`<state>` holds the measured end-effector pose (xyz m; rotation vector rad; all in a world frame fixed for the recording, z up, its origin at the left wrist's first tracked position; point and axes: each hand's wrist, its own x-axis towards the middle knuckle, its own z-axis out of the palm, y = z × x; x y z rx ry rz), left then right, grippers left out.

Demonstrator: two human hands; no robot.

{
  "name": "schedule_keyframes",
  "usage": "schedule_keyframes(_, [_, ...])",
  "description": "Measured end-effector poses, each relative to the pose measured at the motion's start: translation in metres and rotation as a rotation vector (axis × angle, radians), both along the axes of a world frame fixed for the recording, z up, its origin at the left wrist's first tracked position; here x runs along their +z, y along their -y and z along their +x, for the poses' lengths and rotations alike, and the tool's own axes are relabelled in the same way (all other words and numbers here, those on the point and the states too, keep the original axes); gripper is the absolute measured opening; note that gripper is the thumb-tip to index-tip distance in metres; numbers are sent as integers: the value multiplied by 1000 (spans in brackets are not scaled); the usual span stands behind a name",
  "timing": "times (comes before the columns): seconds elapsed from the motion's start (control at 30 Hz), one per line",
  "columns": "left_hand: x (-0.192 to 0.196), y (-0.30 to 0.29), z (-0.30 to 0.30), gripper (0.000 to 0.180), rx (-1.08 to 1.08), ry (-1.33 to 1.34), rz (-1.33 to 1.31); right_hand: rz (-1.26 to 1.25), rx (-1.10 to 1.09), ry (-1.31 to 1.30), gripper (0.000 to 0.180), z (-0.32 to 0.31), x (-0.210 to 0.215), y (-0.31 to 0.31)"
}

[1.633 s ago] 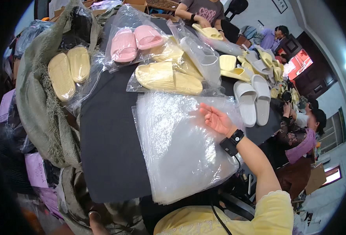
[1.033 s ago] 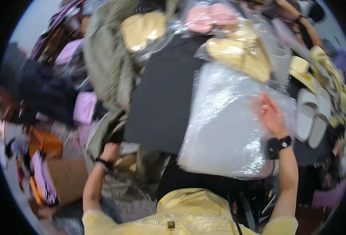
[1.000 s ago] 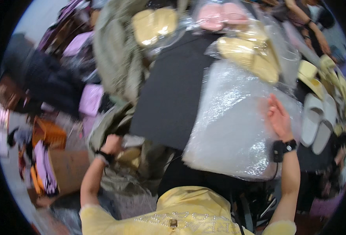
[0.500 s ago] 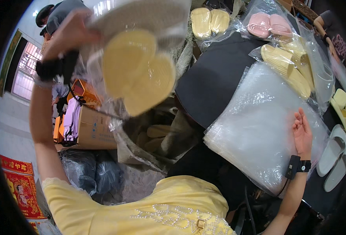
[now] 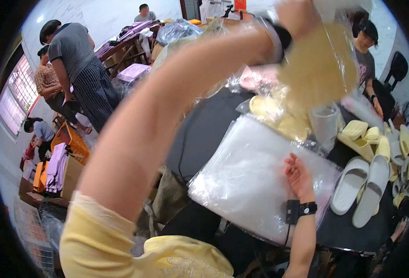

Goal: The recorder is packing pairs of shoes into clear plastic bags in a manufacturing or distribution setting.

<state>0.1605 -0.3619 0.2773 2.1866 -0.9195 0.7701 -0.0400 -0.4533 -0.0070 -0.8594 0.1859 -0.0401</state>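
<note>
My left hand (image 5: 299, 21) is raised at the top right, blurred, its fingers closed on a clear plastic bag. Inside that bag is a pair of pale yellow slippers (image 5: 327, 65), soles showing. My right hand (image 5: 299, 178) lies on a stack of clear plastic bags (image 5: 246, 171) on the dark table, palm up with loosely bent fingers and nothing in it. Just beyond the stack are bagged yellow slippers (image 5: 265, 106) and a bagged pink pair (image 5: 260, 78), partly hidden by the raised bag.
White slippers (image 5: 350, 185) and several loose yellow slippers (image 5: 357, 139) crowd the table's right side. A co-worker (image 5: 366, 41) is at the far right; others stand at the left near a cardboard box (image 5: 74, 178) and an orange crate (image 5: 70, 141).
My left hand has swung from the upper left to the upper right with the bagged yellow slippers. The view has turned rightward and up. My right hand stays on the bag stack.
</note>
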Motion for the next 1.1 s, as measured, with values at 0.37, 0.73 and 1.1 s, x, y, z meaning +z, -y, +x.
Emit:
schedule_keyframes(0.37, [-190,65,4,68,-567,-125,178,48,46,-21,32,-1,3,-6])
schedule_keyframes(0.73, [-275,-291,215,48,919,-654,-99,34,114,-16,32,10,16,-23])
schedule_keyframes(1.1, [-322,-381,247,21,271,-1127,-1282,99,156,-28,33,17,5,-29])
